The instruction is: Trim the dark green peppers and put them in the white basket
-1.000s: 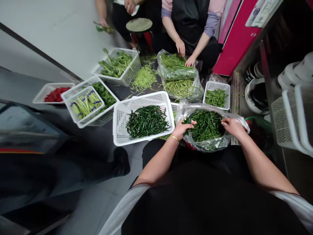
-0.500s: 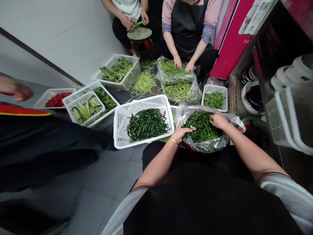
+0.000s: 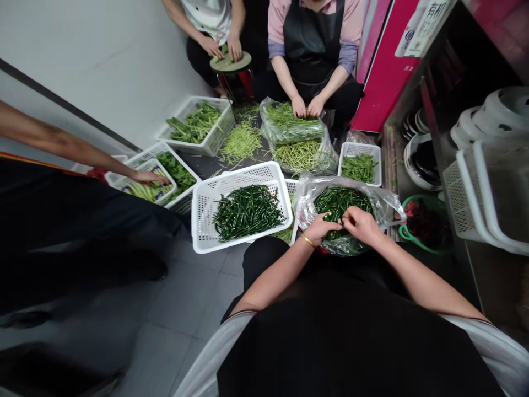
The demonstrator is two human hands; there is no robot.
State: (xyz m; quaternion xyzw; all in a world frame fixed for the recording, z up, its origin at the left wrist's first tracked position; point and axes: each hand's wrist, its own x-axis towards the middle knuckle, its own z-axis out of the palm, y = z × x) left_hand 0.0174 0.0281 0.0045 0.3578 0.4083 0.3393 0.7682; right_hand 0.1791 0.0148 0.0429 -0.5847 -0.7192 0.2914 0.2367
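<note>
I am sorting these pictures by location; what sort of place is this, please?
Probably a food-preparation area, perhaps a restaurant's back kitchen: a white basket holds what look like green chillies, loose green pieces lie in a heap, and a plastic bag holds long green stems.

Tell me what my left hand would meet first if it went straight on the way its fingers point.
Most likely your right hand, which is just ahead of the left hand by the dark green chillies. Depth is unclear, so I cannot say whether the hands touch.
</note>
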